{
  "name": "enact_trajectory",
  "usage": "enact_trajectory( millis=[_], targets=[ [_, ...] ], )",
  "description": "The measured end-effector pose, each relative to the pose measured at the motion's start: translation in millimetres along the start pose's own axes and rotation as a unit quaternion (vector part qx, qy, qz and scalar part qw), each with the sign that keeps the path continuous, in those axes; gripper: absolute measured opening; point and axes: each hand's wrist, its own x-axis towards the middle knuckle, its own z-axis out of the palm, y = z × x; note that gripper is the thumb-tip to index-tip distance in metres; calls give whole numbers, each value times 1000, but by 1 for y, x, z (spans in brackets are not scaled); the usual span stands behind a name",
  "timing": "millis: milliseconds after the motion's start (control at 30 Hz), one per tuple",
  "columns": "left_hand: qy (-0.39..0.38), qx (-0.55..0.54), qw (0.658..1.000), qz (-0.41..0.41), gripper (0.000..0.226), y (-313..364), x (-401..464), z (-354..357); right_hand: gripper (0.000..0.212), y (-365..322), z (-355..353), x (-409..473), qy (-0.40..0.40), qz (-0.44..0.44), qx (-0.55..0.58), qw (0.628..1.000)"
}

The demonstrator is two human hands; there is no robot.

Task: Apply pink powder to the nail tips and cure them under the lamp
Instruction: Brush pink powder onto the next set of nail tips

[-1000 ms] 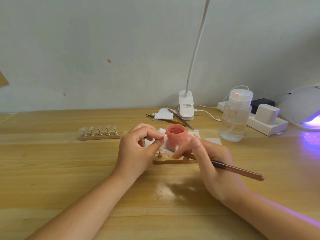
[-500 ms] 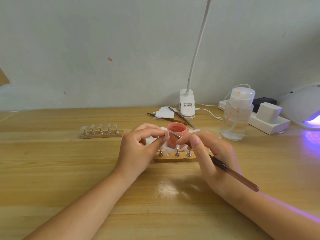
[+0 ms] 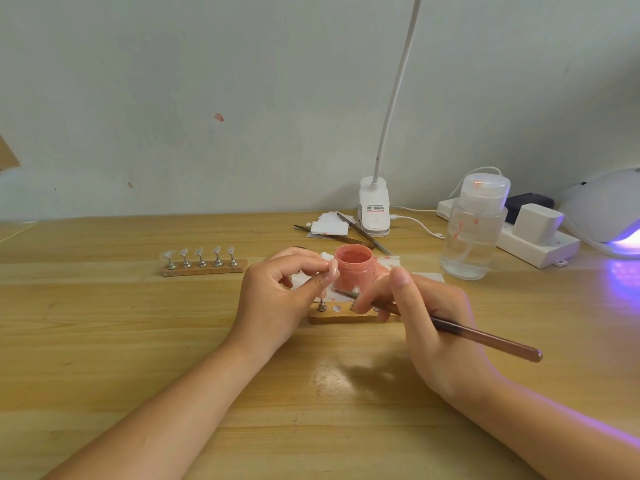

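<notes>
An open jar of pink powder (image 3: 354, 268) stands on a white paper sheet at the table's middle. My left hand (image 3: 280, 299) pinches a nail tip (image 3: 333, 268) on its stand between thumb and forefinger, just left of the jar. My right hand (image 3: 426, 320) grips a brown brush (image 3: 485, 337); its tip points left, low in front of the jar. Beneath both hands lies a wooden holder (image 3: 341, 317) with metal pegs and an empty hole. A second wooden holder (image 3: 204, 266) with several clear nail tips sits to the left. The curing lamp (image 3: 609, 216) glows violet at far right.
A clear pump bottle (image 3: 474, 230) stands right of the jar. Behind it lie a white power strip with chargers (image 3: 533, 233) and cables. A clip desk lamp (image 3: 374, 209) stands at the back, with paper scraps and thin tools (image 3: 360, 235) beside it.
The brush tip has dropped from the jar's mouth to just above the near holder. My left hand keeps its pinch on the nail tip beside the jar.
</notes>
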Motion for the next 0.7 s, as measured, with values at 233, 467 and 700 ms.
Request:
enact_trajectory(
  millis=[233, 467, 700],
  targets=[
    [-2, -1, 1000, -3, 11, -1, 1, 1, 46, 0, 0, 2, 8, 1, -33, 999],
    [-2, -10, 1000, -2, 3, -1, 0, 0, 46, 0, 0, 2, 4, -4, -47, 999],
    [-9, 12, 1000, 3, 13, -2, 0, 0, 43, -2, 0, 2, 9, -17, -62, 998]
  ],
)
